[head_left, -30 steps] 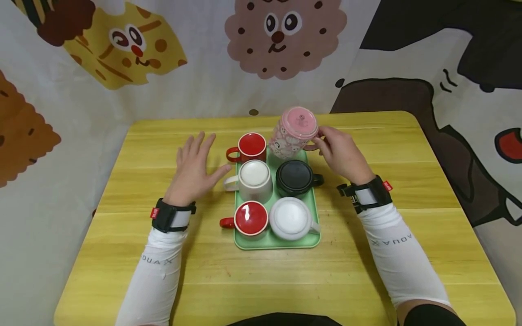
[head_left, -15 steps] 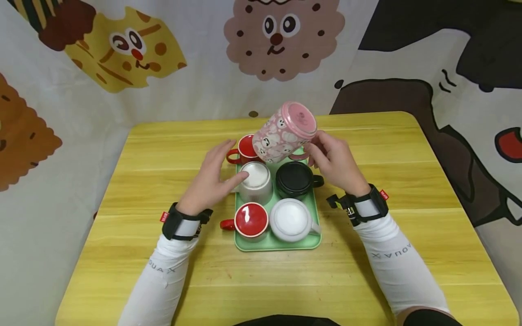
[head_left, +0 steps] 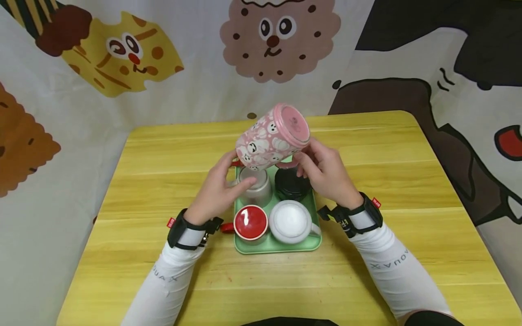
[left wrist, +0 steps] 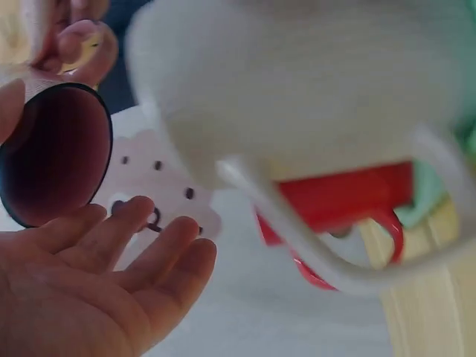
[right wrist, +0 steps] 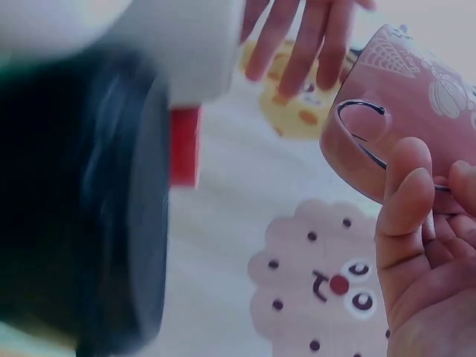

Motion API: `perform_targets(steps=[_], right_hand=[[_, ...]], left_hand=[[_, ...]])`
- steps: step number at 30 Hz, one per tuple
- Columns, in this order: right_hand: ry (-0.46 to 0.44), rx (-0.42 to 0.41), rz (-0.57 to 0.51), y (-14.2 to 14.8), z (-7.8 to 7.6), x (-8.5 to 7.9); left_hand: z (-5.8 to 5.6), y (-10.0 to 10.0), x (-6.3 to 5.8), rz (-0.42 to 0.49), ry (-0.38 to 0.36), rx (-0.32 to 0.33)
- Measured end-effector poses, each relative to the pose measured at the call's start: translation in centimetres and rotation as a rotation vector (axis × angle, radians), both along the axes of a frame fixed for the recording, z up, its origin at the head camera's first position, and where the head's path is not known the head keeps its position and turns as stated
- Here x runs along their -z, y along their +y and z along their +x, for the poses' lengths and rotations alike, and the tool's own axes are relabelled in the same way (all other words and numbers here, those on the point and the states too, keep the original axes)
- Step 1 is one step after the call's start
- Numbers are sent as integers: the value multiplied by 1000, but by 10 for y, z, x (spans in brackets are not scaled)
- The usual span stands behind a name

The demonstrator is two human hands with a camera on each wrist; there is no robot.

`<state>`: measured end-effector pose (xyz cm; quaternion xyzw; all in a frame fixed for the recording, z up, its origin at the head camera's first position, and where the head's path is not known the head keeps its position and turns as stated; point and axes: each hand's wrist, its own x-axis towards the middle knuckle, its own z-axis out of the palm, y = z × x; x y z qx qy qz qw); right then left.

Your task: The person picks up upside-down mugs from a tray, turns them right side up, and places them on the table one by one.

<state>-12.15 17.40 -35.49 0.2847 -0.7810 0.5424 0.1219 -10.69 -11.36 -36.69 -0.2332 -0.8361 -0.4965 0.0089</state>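
Observation:
A tall pink mug [head_left: 267, 140] with white ghost and pumpkin prints is tipped on its side above the tray, base toward the upper right. My right hand [head_left: 326, 174] holds it by the handle side near the base; the right wrist view shows fingers at the pink handle [right wrist: 349, 152]. My left hand [head_left: 214, 192] is at the mug's mouth end, fingers extended and partly hidden behind the mug. In the left wrist view the mug's dark-rimmed opening [left wrist: 59, 156] faces the left palm, between thumb and spread fingers [left wrist: 178, 268].
A green tray [head_left: 277, 248] bears a red mug [head_left: 250, 222], a white mug [head_left: 290, 222], a cream mug [head_left: 257, 192] and a black mug [head_left: 291, 183], bottoms up. Another red mug [left wrist: 342, 201] is mostly hidden behind the pink one. A printed curtain [head_left: 195, 95] hangs behind the table.
The pink mug has gone from bottom-up at the tray's far right to lifted and tipped, its mouth swung left. My left hand has moved right, to the mouth end.

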Motion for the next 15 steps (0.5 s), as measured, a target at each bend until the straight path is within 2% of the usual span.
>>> perform_targets(steps=[7, 12, 15], right_hand=[[-50, -74, -95, -15, 16, -8], [-76, -116, -190, -22, 23, -11], [-107, -161, -251, -26, 26, -10]], left_hand=[[12, 6, -11, 182, -76, 74], [19, 16, -17, 417, -147, 124], [24, 21, -20, 525, -221, 105]])
